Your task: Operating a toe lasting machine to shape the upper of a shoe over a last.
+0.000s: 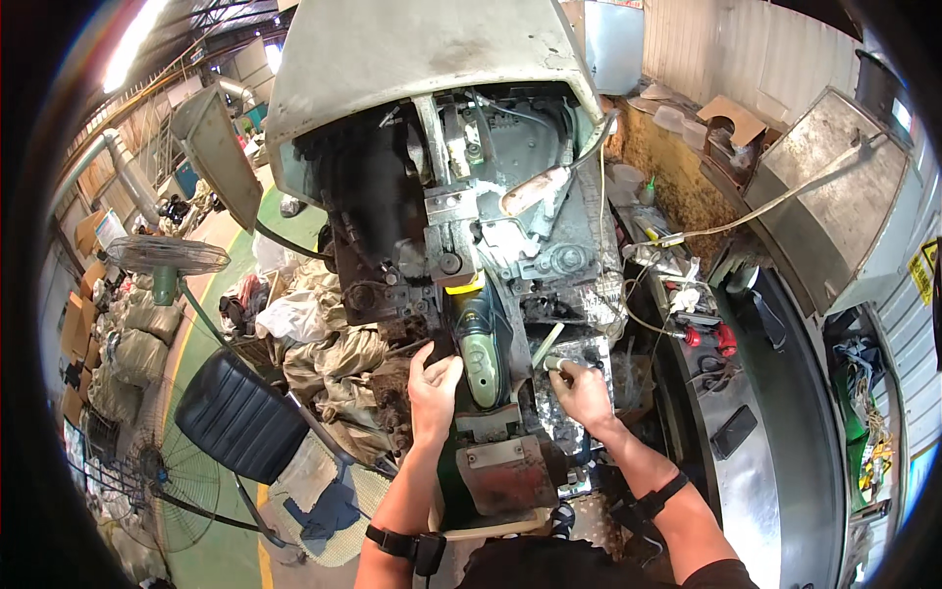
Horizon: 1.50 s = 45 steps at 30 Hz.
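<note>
In the middle of the machine a dark shoe (478,329) with a pale grey-green sole or last-like top points toward me. Its far end sits beneath a yellow-edged metal clamp (465,284). Just left of the shoe is my left hand (435,395), thumb and index finger apart, with nothing visible in it. To the right, my right hand (583,395) has its fingers closed around a short pale handle (555,363). A thin pale stick (549,342) slants up beside that handle; whether they are joined I cannot tell. Below the shoe stands a worn red-and-grey metal block (514,475).
A large cream machine hood (432,49) overhangs the work area, with a lit lamp (535,191) under it. Left stand a black chair (240,417), a fan (167,257) and cloth sacks (329,339). Right is a metal bench with a phone (734,432) and red-handled tools (724,340).
</note>
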Each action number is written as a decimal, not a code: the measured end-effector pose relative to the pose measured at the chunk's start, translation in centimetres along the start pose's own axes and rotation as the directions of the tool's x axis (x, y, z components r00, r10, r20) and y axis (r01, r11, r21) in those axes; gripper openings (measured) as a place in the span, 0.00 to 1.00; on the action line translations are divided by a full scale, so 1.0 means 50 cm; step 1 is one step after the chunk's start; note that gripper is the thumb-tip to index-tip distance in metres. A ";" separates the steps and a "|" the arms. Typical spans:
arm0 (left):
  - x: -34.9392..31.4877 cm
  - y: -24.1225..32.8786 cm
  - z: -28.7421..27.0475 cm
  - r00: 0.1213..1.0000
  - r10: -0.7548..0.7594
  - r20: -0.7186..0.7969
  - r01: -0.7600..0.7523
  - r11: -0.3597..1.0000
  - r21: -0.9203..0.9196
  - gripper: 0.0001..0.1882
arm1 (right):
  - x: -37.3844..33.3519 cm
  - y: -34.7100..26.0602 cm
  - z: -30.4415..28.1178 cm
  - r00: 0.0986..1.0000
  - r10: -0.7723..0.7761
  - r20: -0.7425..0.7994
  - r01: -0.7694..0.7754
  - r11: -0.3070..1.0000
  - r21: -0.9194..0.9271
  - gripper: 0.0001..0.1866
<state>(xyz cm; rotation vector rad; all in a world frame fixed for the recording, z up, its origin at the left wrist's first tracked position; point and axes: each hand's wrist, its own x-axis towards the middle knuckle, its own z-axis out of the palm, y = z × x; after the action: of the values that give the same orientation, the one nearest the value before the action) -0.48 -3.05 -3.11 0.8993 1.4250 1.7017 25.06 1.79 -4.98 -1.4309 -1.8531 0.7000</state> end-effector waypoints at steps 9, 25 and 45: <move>0.010 0.004 0.007 0.981 0.191 -0.021 -0.189 0.980 0.062 0.28 | 0.003 -0.003 0.006 0.996 -0.076 -0.055 0.073 0.996 -0.053 0.14; 0.007 -0.048 -0.100 0.991 0.026 0.130 -0.008 0.991 -0.136 0.22 | 0.085 -0.143 0.043 0.988 0.085 0.129 -0.134 0.884 0.447 0.36; -0.031 0.101 -0.089 0.997 0.080 0.021 -0.064 0.910 -0.409 0.32 | -0.121 -0.340 -0.029 0.951 0.146 0.273 -0.294 0.707 0.644 0.50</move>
<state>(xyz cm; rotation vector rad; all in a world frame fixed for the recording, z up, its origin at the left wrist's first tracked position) -4.08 -7.11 1.15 0.7492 0.9636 1.9318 16.97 -8.30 7.69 -1.1057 -1.3226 1.5187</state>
